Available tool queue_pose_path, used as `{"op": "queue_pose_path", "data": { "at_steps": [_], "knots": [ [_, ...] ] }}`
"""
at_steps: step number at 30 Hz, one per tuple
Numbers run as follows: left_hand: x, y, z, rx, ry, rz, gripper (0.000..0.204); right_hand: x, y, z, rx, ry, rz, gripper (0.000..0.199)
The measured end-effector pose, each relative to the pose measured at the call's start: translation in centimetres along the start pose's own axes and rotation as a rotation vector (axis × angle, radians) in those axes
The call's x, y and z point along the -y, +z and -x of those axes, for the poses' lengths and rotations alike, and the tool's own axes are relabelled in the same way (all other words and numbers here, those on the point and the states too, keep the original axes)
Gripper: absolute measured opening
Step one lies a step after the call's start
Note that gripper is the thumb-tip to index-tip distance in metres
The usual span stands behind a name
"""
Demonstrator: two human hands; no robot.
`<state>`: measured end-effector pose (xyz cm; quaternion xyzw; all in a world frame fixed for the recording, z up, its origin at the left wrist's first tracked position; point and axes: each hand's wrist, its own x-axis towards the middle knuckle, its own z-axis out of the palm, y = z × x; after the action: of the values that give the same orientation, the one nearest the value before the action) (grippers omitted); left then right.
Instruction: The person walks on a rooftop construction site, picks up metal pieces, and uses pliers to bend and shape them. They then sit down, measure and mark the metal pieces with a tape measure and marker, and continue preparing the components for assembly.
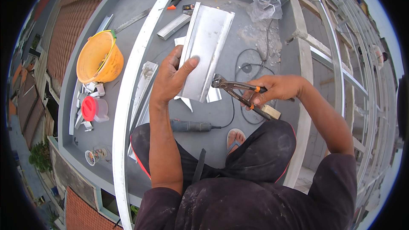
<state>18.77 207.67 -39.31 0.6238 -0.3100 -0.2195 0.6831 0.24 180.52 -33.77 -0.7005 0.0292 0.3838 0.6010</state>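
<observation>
My left hand (pixel 174 76) grips a short silver metal channel piece (pixel 209 42) by its left edge, thumb on its face; the piece is held up, slightly tilted. In my right hand (pixel 272 89) is a pair of pincers (pixel 238 88) with black and orange handles. The jaws of the pincers meet the lower right edge of the channel; whether they bite on it I cannot tell. Below the channel, a dark angle grinder (pixel 190 126) lies on the grey floor, its cord (pixel 232 110) running off to the right.
A long silver metal beam (pixel 140 64) crosses on my left. Beyond it stand an orange bucket (pixel 98 61), a red-lidded tub (pixel 94 109) and metal offcuts (pixel 79 102). Ahead lie a handsaw (pixel 133 20) and a channel offcut (pixel 174 26). A plastic bag (pixel 266 6) sits far right by the low wall (pixel 294 17).
</observation>
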Motion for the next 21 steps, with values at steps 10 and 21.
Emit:
{"op": "queue_pose_path", "data": {
  "at_steps": [10,21],
  "knots": [
    [0.7,-2.7,-0.4,-0.381,-0.289,-0.256,0.071,-1.3,2.3,-5.1,-0.921,-0.342,1.541,0.069],
    [-2.3,-6.7,0.5,-0.709,0.038,0.153,0.054,-20.1,-14.4,-25.3,-0.838,0.335,0.321,0.048]
  ]
}}
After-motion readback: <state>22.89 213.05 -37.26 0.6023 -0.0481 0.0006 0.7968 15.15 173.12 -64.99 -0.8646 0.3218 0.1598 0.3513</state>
